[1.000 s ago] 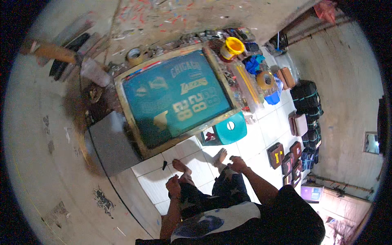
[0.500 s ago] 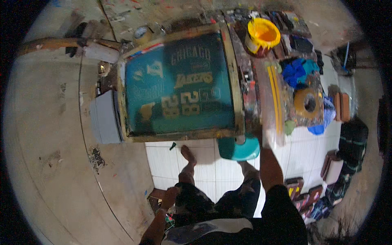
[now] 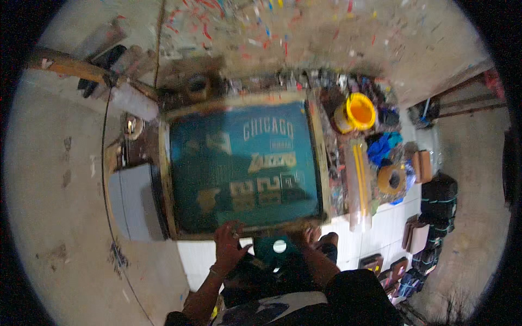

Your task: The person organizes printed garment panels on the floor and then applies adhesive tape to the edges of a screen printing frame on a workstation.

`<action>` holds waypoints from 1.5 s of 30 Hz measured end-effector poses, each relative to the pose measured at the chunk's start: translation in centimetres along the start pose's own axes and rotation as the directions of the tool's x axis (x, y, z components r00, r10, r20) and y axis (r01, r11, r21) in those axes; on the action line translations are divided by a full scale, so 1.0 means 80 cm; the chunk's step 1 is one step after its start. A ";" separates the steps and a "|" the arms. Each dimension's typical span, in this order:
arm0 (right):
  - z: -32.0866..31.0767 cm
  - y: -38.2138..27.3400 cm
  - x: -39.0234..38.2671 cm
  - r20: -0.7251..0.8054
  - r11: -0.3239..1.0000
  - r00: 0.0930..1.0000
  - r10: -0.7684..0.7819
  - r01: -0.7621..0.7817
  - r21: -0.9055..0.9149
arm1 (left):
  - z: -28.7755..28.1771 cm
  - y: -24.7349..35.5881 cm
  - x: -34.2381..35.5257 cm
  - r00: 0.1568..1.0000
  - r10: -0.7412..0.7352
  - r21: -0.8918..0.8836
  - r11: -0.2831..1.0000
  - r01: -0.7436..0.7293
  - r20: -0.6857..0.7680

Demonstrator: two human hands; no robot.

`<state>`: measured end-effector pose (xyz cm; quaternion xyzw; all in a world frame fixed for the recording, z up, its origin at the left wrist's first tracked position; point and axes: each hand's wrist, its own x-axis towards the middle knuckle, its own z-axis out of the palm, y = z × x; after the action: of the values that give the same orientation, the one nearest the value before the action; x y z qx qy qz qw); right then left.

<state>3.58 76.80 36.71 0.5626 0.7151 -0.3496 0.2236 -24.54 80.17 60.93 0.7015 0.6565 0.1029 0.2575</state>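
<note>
1. Screen-printing frame [image 3: 244,168]: a wooden-edged screen with teal mesh bearing pale lettering and figures, lying flat on a paint-spattered bench; it serves as the landmark for all places below

2. Left hand [image 3: 228,245]: rests on the near wooden rail of the frame, toward its left half, fingers curled over the edge; whether they clamp the rail or merely lie on it cannot be told. Half a second earlier this hand hung low by the person's thigh, well clear of the frame

3. Right hand [image 3: 311,237]: laid on the same near rail, toward the right corner, fingers spread on the wood; the firmness of the hold cannot be told. Earlier this arm reached down beside the teal stool, away from the rail

4. Teal stool [image 3: 276,248]: just below the near rail, between the two hands, partly hidden by the person's body; earlier it showed more fully at the frame's near right corner

5. Yellow tub [image 3: 360,111]: open, standing right of the frame's far corner

6. Tape roll [image 3: 391,179]: brown, right of the frame, among blue rags [image 3: 383,146]

7. Grey sheet [image 3: 130,202]: flat, touching the frame's left side

8. View: the frame now fills more of the picture than before
</note>
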 end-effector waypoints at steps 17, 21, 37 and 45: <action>-0.362 -0.058 -0.174 0.245 0.843 0.840 -0.483 0.371 0.390 | 0.032 -0.030 0.035 0.915 0.276 0.056 0.951 -0.305 0.294; -0.416 -0.017 -0.164 -0.046 0.816 0.921 -0.386 0.364 0.448 | 0.027 -0.026 0.041 0.928 0.262 0.151 0.939 -0.308 0.265; -0.447 0.047 -0.129 -0.743 0.887 0.665 -0.072 0.384 0.258 | 0.037 -0.040 0.033 0.918 0.274 0.018 0.957 -0.291 0.288; -0.436 0.080 -0.091 -0.832 0.971 0.546 -0.098 0.235 0.039 | 0.039 -0.041 0.029 0.939 0.335 0.148 0.928 -0.343 0.079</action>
<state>14.26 99.07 63.16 0.6045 0.7588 -0.1173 -0.2121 -25.62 81.73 56.21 0.8250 0.5247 0.0747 0.1959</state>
